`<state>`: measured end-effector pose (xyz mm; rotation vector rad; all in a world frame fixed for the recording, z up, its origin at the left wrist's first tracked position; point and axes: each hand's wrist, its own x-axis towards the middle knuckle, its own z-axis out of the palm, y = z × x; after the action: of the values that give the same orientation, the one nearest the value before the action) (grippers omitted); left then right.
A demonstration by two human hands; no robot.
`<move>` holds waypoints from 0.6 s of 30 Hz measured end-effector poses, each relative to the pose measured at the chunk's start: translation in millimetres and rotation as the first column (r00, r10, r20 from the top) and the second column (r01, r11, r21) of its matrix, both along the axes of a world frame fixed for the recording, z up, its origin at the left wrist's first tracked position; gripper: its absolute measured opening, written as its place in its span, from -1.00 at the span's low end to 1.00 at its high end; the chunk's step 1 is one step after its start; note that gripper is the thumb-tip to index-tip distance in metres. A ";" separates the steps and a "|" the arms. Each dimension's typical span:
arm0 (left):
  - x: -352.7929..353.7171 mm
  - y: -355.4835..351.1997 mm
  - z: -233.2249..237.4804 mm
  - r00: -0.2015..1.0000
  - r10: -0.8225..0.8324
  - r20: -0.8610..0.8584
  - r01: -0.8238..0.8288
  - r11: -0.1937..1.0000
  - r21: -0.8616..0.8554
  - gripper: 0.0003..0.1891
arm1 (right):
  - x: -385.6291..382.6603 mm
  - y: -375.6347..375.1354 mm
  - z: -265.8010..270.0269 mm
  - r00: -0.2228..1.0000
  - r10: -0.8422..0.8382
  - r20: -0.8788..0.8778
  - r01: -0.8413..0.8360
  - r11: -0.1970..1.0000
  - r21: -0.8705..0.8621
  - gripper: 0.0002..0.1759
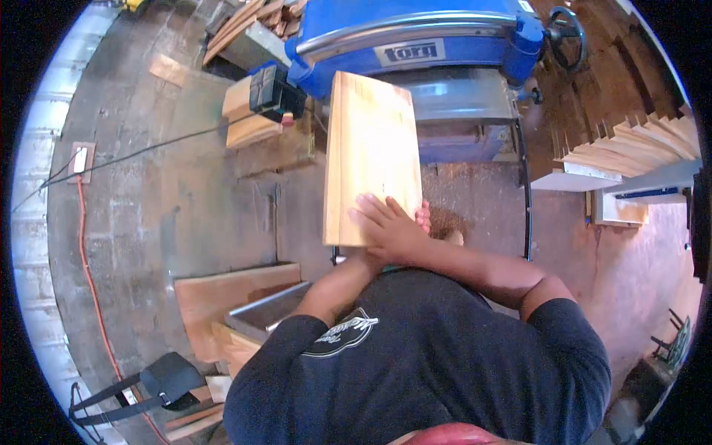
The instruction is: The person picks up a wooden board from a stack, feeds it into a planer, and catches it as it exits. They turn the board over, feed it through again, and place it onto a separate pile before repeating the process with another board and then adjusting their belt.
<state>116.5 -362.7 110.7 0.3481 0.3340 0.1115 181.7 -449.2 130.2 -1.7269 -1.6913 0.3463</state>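
A pale wooden board [374, 148] is held up in front of my body, its far end close to the blue machine. My right hand [384, 226] lies on the board's near part with its fingers spread. Beneath it my left forearm crosses over, and the fingertips of my left hand [423, 216] curl round the board's right edge. The rest of that hand is hidden under the board and my right hand.
Ahead stands a blue machine [415, 30] with a metal bed [463, 95] and a handwheel [567, 38]. Many thin boards [641, 152] stand at the right. A black box [276, 93], a black bag [169, 380] and an orange cable [93, 285] are on the left.
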 end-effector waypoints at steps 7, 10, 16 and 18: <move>-1.6 -6.0 2.9 0.999 0.006 0.031 -0.006 1.000 -0.018 -0.27 | -0.9 -6.0 -3.1 0.998 -0.020 -0.064 0.022 0.999 0.026 -0.03; -3.0 -8.8 3.8 1.000 0.005 0.029 -0.004 1.000 -0.022 -0.27 | -2.3 -11.0 -5.4 0.999 -0.015 -0.042 0.018 0.998 0.068 -0.09; -3.9 -8.3 3.2 1.000 -0.007 0.021 0.007 1.000 -0.006 -0.27 | -3.9 -22.3 -14.0 0.998 -0.057 -0.039 0.061 0.992 0.110 -0.14; -2.3 -7.2 2.2 1.000 -0.018 0.011 0.018 1.000 0.003 -0.27 | -2.8 -29.7 -21.5 0.970 -0.004 -0.244 0.053 0.979 0.195 -0.13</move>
<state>114.2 -369.9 112.9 0.3529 0.3201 0.0959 178.9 -478.8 108.7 -1.4947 -1.4706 0.3463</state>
